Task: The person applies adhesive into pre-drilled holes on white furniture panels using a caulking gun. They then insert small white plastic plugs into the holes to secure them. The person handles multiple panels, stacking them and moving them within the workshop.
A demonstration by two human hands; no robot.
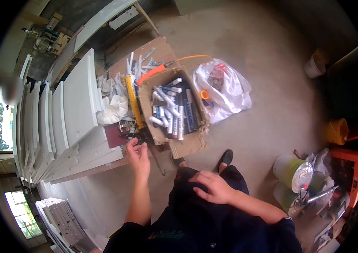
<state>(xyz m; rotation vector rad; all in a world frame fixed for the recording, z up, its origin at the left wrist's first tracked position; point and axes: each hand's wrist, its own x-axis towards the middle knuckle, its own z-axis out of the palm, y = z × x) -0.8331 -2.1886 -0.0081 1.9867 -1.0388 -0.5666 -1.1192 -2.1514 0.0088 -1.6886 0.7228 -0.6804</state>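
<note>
Pliers (139, 137), dark and partly hidden, lie just beyond the left hand (139, 158), whose fingertips pinch at something small; whether they grip it I cannot tell. Box (172, 109) of tubes stands just past, to the right. Right hand (212, 187) rests flat and empty on the knee.

Single head view, fisheye, worn on the person's head and aimed steeply down at the floor (271, 63) ahead. Straight edges bowed near the rim; corners were black. Forearms entered from 6 o'clock, the left hand (139, 156) close below centre, the right hand (212, 187) nearer still on the knee. The cardboard box (172, 107) sat mid-distance near centre, white panels (73, 109) at 9 o'clock, buckets (293, 170) at 4 o'clock. No second view to overlap.
</note>
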